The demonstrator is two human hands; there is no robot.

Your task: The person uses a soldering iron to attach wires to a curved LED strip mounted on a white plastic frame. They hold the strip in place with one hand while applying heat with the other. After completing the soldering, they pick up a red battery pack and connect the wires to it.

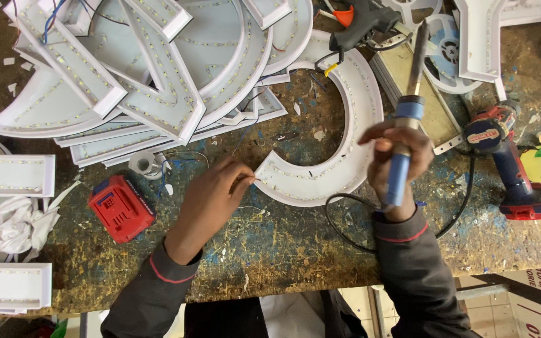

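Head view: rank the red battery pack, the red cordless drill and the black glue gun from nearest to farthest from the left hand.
From the left hand:
1. Red battery pack, just to its left on the bench.
2. Black glue gun, at the top edge, up and to the right.
3. Red cordless drill, far right, beyond the right hand.

Soldering iron (403, 141): blue handle, dark shaft. Curved letter shell (345, 125): white, with rows of small pale yellow dots along its inside. Stacked letter shells (151, 69): white, same dotted rows. Battery pack (122, 207): red with a black edge. Drill (511, 166): red and black. Glue gun (361, 22): black, orange trigger. Surface (283, 244): brown, mottled with blue and white flecks. Sleeves (417, 263): dark grey, thin red piping at the cuffs.
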